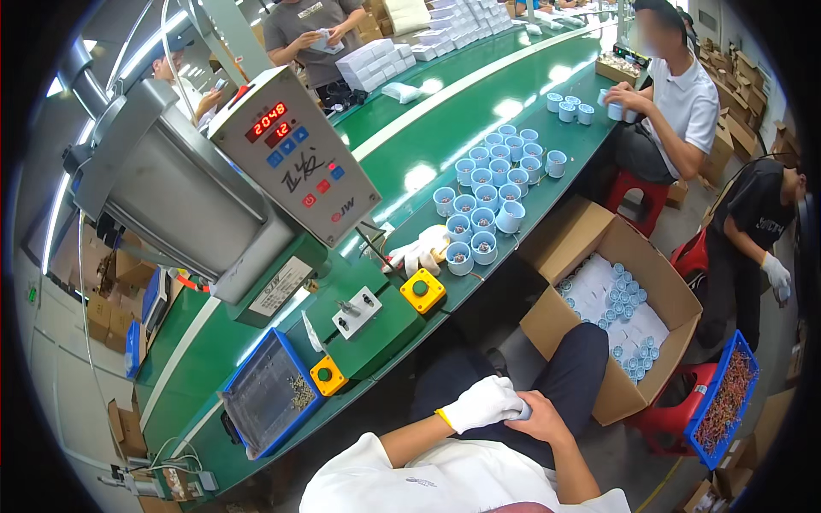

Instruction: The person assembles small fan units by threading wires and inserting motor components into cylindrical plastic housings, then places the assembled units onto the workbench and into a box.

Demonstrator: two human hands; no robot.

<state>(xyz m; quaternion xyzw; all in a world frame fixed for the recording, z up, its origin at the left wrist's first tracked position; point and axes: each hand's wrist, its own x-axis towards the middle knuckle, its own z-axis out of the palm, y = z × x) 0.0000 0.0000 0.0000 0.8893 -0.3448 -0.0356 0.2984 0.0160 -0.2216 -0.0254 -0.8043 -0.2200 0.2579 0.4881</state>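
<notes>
Gloved left hand: here it is, low in the view, the left hand (486, 403) in a white knit glove with a yellow cuff, fingers curled in tight against a small pale-blue piece (518, 412).
Bare right hand: the right hand (548, 417) closes in from the other side, fingers bent round that same piece; both hands narrow, meeting over it.
Pale-blue piece: right there between the hands, above the lap and off the bench; mostly covered, so its full shape I can't tell.
Green bench: along the long, glossy green bench (547, 137), round light-blue plastic cups (485, 195) crowd together, small wire ends inside, a crumpled white glove (421, 251) just beside them.
Press: a big grey metal cylinder (184, 184) leans into view, a pale control box (293, 158) with red digits at its side; below, a silver metal block (356, 315) sits between two yellow boxes with green buttons (423, 291).
Blue-rimmed tray: a shallow dark tray (265, 389), small metal parts heaped at one end.
Open carton: by the knee, a brown cardboard carton (547, 325) holds more blue cups on white sheeting.
Red stool: near the carton, a red plastic stool (671, 398) carries a blue tray of reddish wires (708, 459).
Far end: a seated co-worker in white (684, 98) handles cups too.
</notes>
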